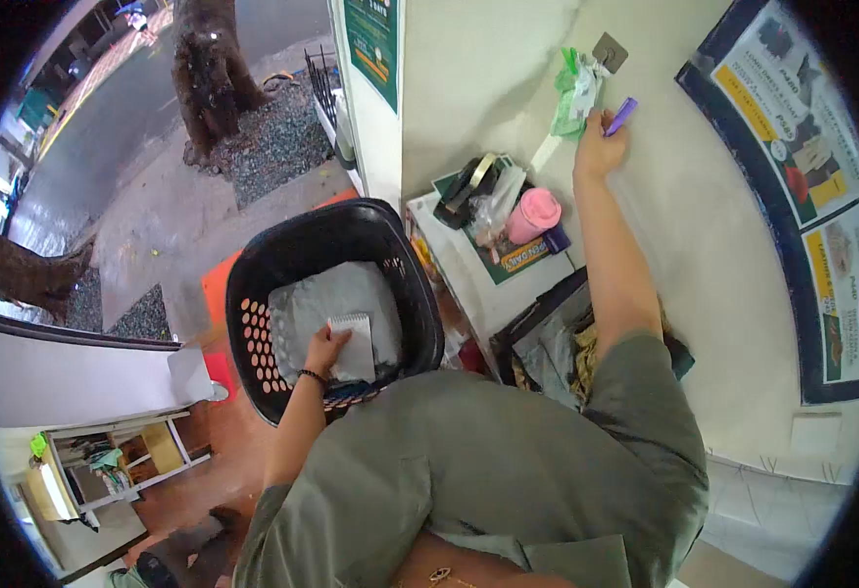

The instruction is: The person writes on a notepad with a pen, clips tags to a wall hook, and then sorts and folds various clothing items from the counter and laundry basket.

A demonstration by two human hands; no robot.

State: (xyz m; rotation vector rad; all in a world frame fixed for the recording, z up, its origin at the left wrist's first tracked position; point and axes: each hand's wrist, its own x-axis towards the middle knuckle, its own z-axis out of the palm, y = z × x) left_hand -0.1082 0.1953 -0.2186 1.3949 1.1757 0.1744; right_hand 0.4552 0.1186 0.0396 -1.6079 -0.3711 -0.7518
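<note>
My left hand is closed on a small white spiral notepad, thumb lying over its page. The notepad is above a grey plastic-wrapped bundle inside a black plastic basket with round holes in its side. My right arm is stretched out toward the wall, and my right hand is closed around a purple pen. Right beside those fingers hang green and white slips or bags from a wall hook. Whether the fingers also grip them I cannot tell.
A pink cup-like roll and a black tape dispenser stand on a small white table. Below my right arm is a dark bin of cloth or bags. Framed posters line the right wall; a shelf stands lower left.
</note>
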